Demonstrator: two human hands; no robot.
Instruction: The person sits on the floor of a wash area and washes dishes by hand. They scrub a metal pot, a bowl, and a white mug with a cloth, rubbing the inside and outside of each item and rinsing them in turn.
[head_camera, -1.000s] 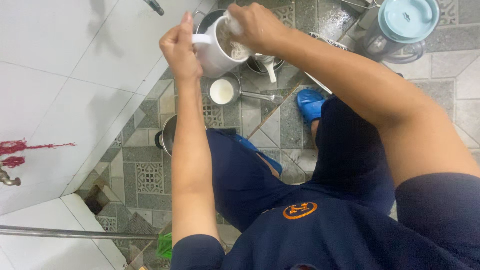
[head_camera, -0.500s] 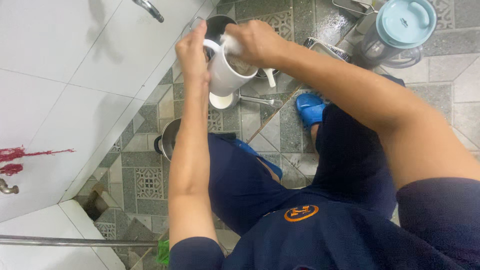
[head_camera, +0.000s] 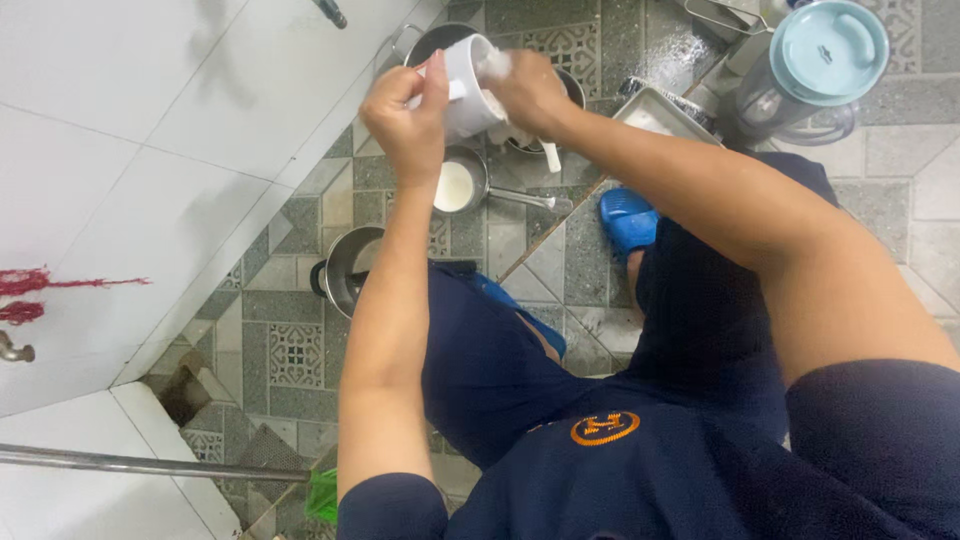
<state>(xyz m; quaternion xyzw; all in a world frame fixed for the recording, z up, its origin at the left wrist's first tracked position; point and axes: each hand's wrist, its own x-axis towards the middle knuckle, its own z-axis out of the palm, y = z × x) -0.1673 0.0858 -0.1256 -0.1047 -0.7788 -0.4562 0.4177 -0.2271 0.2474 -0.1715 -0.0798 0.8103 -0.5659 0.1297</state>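
Patterned floor tiles (head_camera: 300, 350) beside a white tiled wall (head_camera: 150, 150): we are washing a white mug (head_camera: 465, 85) low over the floor.

We are closing our left hand (head_camera: 405, 115) around the mug handle, keeping the mug tilted above a small steel saucepan (head_camera: 460, 185) of white liquid so drips fall into the wash area. Our right hand (head_camera: 525, 90) is pressing a pale cloth or sponge into the mug mouth, fingers curled on it. A blender jug (head_camera: 815, 65) is standing well apart at right.
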